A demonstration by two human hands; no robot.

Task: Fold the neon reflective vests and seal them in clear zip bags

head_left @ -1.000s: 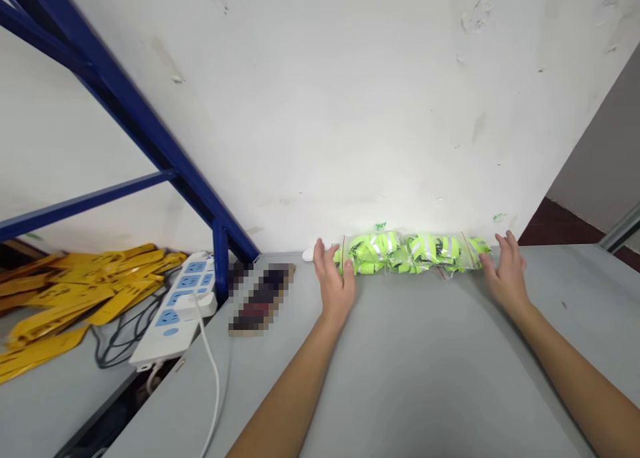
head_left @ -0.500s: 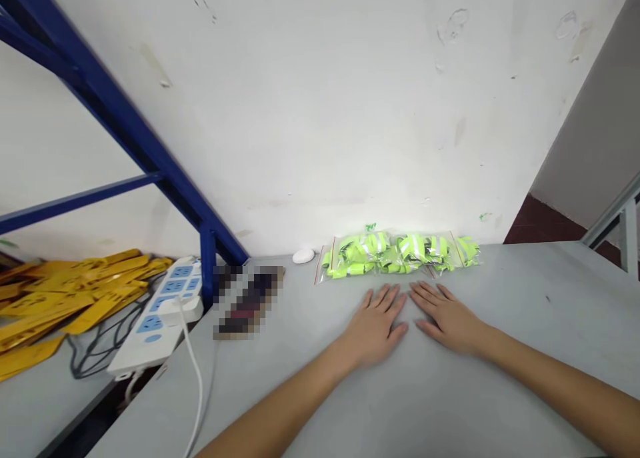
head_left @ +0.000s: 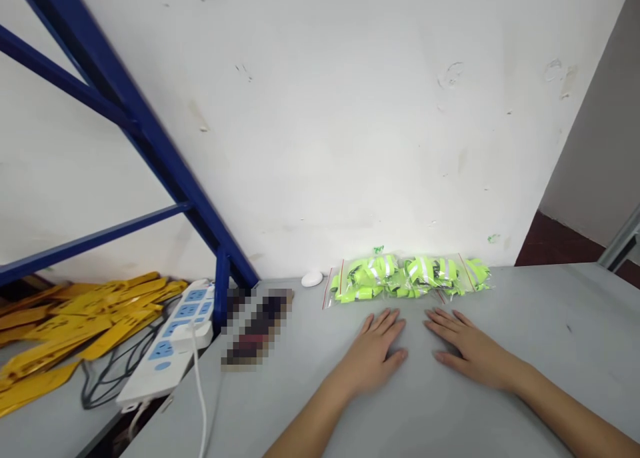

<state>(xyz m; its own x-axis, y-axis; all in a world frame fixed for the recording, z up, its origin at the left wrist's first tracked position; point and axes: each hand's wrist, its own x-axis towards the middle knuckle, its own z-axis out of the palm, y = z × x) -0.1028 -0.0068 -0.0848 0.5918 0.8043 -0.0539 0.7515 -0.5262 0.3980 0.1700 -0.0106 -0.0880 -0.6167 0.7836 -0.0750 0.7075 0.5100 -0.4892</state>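
Note:
My left hand [head_left: 376,355] rests palm down on the grey tabletop [head_left: 280,411], its fingers spread and holding nothing. To its right, my right hand [head_left: 467,348] lies flat in the same way, fingers stretched toward the middle. A gap of bare tabletop separates the two hands. Just beyond the fingertips, along the wall, lie clear zip bags with bright yellow-green reflective straps [head_left: 367,277] folded inside. Neither hand touches the bags. A small white oval object [head_left: 312,279] sits to the left of them.
A pixelated flat item [head_left: 257,331] lies at the table's left. Beyond it are a white power strip [head_left: 165,351] with a plugged-in charger and cable, and a heap of yellow strips [head_left: 100,311]. A blue metal frame [head_left: 165,158] slants against the white wall [head_left: 350,111].
My hands have drawn apart a little, the right one shifting rightward. The whole scene sits lower in view as the camera tilts up. The bags have not moved on the table.

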